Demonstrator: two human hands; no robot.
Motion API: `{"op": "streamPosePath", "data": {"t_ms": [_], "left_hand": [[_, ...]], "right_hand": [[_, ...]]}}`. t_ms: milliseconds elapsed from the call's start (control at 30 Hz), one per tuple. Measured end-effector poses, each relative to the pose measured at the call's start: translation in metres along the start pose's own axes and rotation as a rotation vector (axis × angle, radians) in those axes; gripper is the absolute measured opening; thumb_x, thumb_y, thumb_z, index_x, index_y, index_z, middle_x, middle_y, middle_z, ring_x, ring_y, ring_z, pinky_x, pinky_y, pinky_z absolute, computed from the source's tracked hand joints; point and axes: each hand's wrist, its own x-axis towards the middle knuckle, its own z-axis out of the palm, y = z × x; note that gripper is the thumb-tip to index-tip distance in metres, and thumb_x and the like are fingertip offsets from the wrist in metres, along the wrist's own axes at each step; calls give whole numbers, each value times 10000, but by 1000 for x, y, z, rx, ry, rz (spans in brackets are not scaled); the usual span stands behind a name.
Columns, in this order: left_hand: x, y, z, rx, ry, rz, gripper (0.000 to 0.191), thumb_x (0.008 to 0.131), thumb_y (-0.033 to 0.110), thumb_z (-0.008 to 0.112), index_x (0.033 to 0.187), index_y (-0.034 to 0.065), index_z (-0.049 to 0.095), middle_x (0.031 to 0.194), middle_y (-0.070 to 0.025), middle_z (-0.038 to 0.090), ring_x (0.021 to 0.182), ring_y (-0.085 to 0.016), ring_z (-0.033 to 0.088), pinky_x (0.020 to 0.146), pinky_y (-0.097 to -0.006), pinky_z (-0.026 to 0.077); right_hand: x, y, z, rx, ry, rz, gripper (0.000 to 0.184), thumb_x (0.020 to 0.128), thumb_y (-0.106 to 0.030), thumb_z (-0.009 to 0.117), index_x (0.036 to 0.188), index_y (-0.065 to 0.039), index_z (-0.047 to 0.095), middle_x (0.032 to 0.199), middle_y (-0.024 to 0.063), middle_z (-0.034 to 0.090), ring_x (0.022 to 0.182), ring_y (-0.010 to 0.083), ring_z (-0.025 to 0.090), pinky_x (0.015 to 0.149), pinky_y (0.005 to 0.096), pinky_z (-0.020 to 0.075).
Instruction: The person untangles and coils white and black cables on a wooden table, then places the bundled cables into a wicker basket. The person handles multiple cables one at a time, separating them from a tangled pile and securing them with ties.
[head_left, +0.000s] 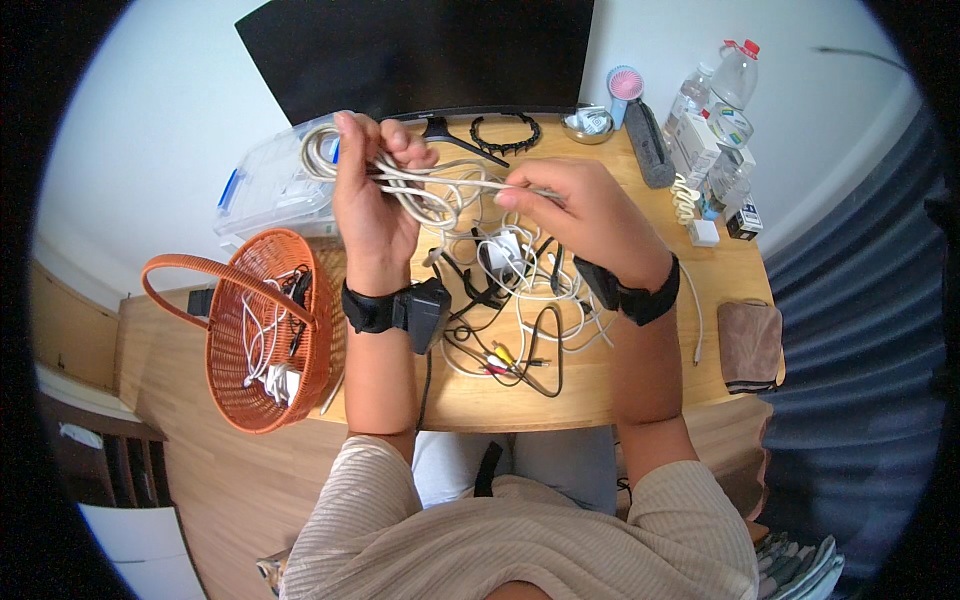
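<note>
Looped bundles of an off-white cable pass through my left hand, which grips them above the desk. A stretch of the same cable runs right to my right hand, pinched between thumb and fingers. Beneath both hands lies a tangle of white cables and black cables. A white power adapter sits within the tangle. Nearer me is an audio-video cable with yellow, white and red plugs. Part of the tangle is hidden behind my right hand and wrist.
An orange wicker basket with cables inside stands at the desk's left edge. Behind it is a clear plastic box. A monitor spans the back. Bottles, small boxes and a brown pouch line the right side.
</note>
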Motion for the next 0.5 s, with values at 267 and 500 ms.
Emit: {"op": "streamPosePath", "data": {"t_ms": [267, 500], "left_hand": [[6, 24, -21, -152, -87, 73, 341, 1036, 369, 410, 800, 143, 506, 529, 66, 335, 444, -40, 324, 445, -201, 332], [2, 26, -19, -42, -21, 146, 351, 1029, 366, 433, 789, 138, 549, 512, 68, 324, 404, -36, 278, 407, -196, 299]], "right_hand": [[-10, 13, -28, -119, 92, 22, 167, 859, -150, 705, 873, 13, 672, 704, 16, 515, 591, 93, 394, 548, 248, 340], [-12, 16, -39, -124, 150, 23, 155, 838, -125, 721, 886, 15, 672, 741, 6, 498, 636, 88, 392, 575, 232, 328]]}}
